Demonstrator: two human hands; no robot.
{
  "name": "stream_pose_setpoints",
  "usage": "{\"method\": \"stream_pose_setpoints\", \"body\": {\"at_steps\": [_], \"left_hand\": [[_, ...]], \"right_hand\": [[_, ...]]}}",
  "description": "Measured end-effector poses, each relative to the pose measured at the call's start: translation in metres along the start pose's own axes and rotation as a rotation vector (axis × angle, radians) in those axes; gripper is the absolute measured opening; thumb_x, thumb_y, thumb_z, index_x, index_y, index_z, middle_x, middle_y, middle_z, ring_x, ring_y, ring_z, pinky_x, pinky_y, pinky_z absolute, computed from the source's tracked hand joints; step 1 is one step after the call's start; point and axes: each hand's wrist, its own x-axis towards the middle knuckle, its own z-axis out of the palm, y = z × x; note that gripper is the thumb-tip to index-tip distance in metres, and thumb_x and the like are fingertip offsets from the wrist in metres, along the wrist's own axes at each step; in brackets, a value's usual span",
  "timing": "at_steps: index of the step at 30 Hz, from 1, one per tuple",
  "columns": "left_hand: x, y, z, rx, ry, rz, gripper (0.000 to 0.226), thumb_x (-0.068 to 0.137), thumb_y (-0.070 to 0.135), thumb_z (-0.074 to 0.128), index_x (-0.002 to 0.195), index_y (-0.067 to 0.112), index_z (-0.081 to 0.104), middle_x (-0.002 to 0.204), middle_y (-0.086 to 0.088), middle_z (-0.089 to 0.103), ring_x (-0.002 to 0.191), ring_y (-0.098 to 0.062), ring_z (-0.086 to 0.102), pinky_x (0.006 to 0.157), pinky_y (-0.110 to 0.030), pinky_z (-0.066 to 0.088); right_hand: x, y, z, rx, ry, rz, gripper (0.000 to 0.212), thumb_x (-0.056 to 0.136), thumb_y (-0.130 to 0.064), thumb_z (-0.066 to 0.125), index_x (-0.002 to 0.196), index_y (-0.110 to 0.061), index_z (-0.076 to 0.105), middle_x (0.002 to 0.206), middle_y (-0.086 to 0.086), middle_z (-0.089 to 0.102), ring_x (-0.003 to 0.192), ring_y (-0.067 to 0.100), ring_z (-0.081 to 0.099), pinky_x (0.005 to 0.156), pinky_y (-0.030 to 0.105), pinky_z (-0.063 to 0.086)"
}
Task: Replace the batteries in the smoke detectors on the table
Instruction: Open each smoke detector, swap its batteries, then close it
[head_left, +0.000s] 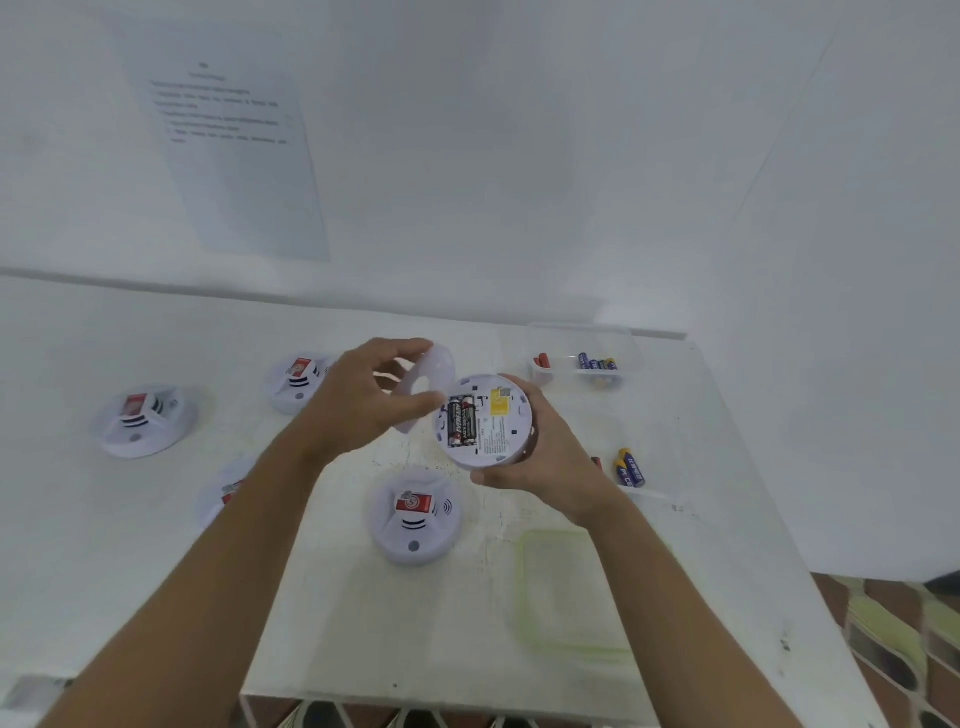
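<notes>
We see the right hand (540, 460) cupping a round white plastic smoke detector (493, 431) from below and behind. Its fingers curl round the rim, and the detector's back is turned towards us, above the white table (337, 613). Two black cylindrical batteries (462, 422) sit side by side in the detector's open compartment, beside a yellow label (500, 402).

The left hand (363, 400) grips a thin round white plastic back plate (434, 371) with a hole in its middle, thumb below and curled fingers over the top edge. The plate sits just beside the detector's left rim; we cannot tell whether they touch.

Another white detector with a red sticker (415, 514) lies on the table below the hands. Loose blue batteries (631, 467) lie to the right of the right hand, and a clear plastic box (584, 340) stands further back.
</notes>
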Motion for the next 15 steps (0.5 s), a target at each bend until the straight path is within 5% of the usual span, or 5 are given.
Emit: {"method": "stream_pose_setpoints", "body": {"at_steps": [7,15], "left_hand": [[-0.017,0.029,0.019,0.117,-0.152,0.082,0.067,0.067,0.035,0.088,0.127,0.034,0.06,0.116,0.02,0.057,0.104,0.005,0.054,0.079,-0.013,0.049],[-0.016,0.029,0.027,0.148,-0.163,0.078,0.062,0.067,0.041,0.087,0.123,0.039,0.059,0.113,0.018,0.053,0.109,-0.003,0.05,0.086,-0.025,0.049]], "right_hand": [[0.006,-0.01,0.0,-0.052,-0.056,0.014,0.098,0.063,0.005,0.09,0.143,-0.031,0.045,0.134,-0.005,0.06,0.121,0.021,0.06,0.086,0.054,0.059],[0.007,-0.017,-0.004,-0.082,-0.089,0.0,0.098,0.061,0.003,0.091,0.143,-0.029,0.046,0.133,-0.004,0.059,0.122,0.02,0.059,0.085,0.049,0.061]]}}
